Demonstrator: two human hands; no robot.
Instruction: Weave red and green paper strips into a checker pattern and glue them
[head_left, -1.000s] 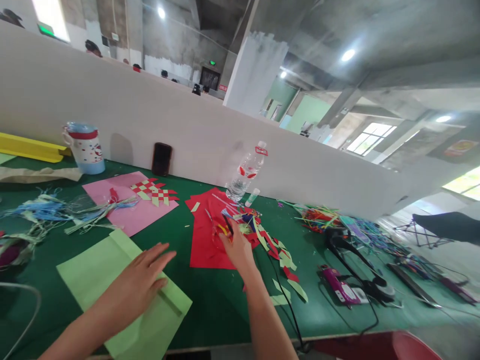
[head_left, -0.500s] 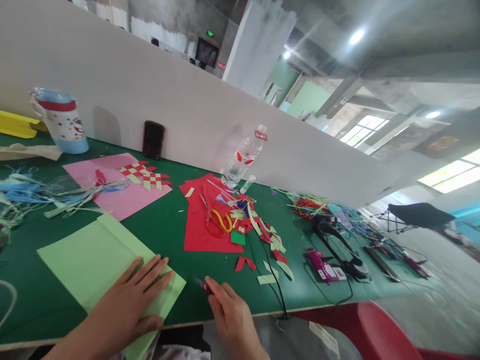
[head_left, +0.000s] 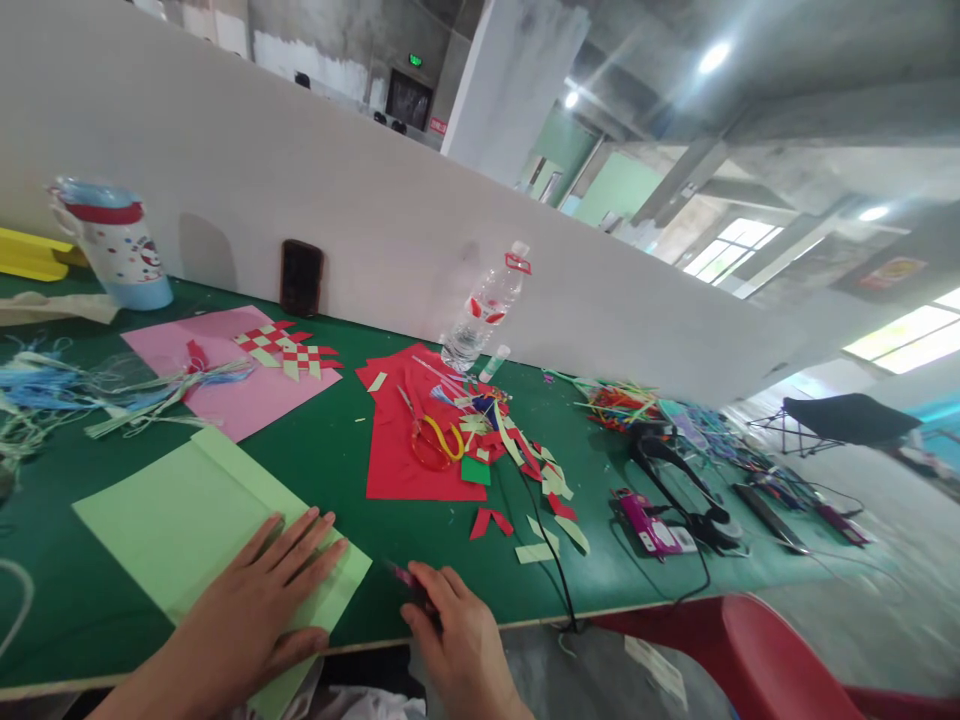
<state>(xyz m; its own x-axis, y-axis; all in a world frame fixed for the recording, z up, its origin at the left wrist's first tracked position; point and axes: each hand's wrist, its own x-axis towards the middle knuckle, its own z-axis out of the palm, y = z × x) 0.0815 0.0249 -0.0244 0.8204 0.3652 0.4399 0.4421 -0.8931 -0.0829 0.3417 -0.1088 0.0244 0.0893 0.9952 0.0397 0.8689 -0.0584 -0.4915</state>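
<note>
My left hand (head_left: 270, 590) lies flat with fingers spread on a light green sheet of paper (head_left: 165, 510), which has a folded strip along its upper right side. Right of the paper's corner, my right hand (head_left: 457, 630) is closed around a small dark pink cutter (head_left: 409, 577), its thin tip pointing toward the paper without touching it. Behind the hands, scissors (head_left: 435, 437) with yellow and red handles rest on red paper (head_left: 390, 470). Red and green scraps (head_left: 491, 522) lie to the right.
Pink paper (head_left: 225, 400) holds woven checkered pieces. A phone (head_left: 301, 278), a clear bottle (head_left: 484, 315) and a cup (head_left: 120, 245) stand by the wall. Headphones (head_left: 682, 485), a purple device (head_left: 652, 525) and a cable lie to the right, near a red chair (head_left: 765, 650).
My right hand has shifted slightly, its thumb now farther left and the cutter a little lower. My left hand and the green paper have stayed put.
</note>
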